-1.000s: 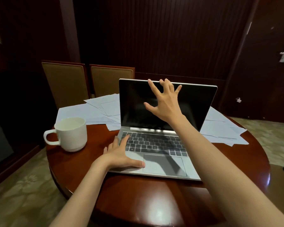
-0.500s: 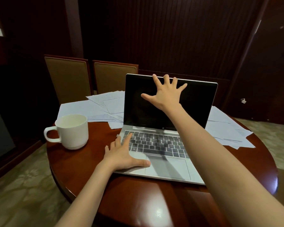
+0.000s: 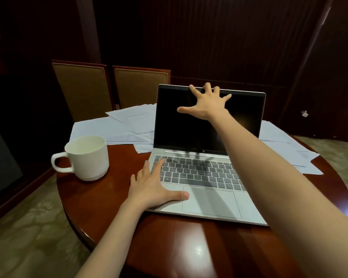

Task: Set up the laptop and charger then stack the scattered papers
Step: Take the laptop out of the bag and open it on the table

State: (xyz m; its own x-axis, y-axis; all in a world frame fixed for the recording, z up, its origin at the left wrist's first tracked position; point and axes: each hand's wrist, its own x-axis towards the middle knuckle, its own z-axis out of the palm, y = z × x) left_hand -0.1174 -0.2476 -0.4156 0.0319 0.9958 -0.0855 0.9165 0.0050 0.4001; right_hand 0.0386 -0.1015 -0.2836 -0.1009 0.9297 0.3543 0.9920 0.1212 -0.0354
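Observation:
A silver laptop (image 3: 207, 201) stands open on the round wooden table (image 3: 113, 197), its screen dark. My right hand (image 3: 206, 103) is spread flat against the upper part of the screen, fingertips at the lid's top edge. My left hand (image 3: 153, 187) rests flat on the laptop's left palm rest, thumb by the trackpad, forefinger on the keyboard's corner. Scattered white papers (image 3: 117, 129) lie behind the laptop on the left, and more papers (image 3: 285, 149) spread out on the right. No charger is in view.
A white mug (image 3: 86, 157) stands on the table left of the laptop. Two padded chairs (image 3: 82, 89) stand behind the table against a dark panelled wall. Patterned carpet lies around the table.
The laptop lid has tilted further back and now stands more upright. My right hand has followed it up to the top edge. My left hand has stayed on the palm rest.

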